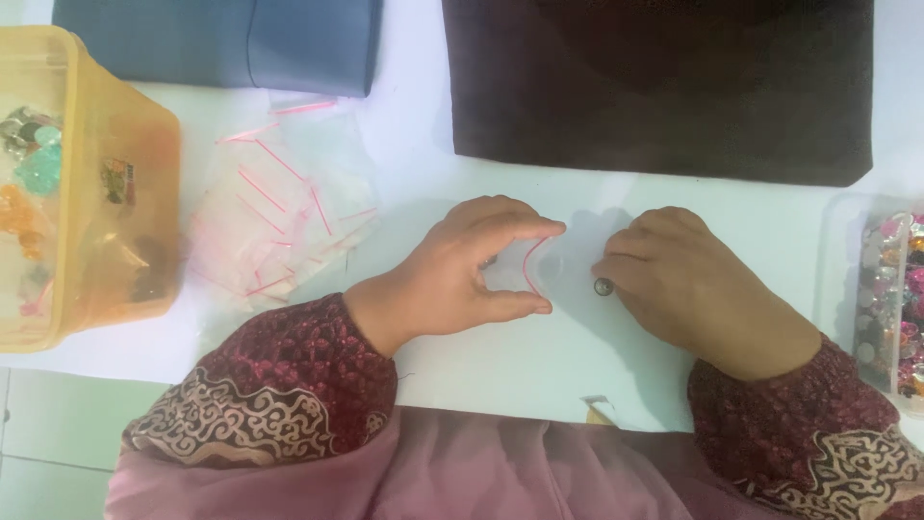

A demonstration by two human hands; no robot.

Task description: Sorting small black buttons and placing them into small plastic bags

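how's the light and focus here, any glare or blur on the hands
Head view: soft, even light, the white table nearly washed out; faint shadow beside the left hand; the whole frame slightly soft, the clear bag hard to make out; right hand free of glare.

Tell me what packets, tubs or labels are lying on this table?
Small clear bag: red-edged mouth, held open by left hand.
Pile of clear bags: left of that hand, red strips.
Orange tub: far left, translucent, small sticker.
Clear box: right edge, colourful beads.
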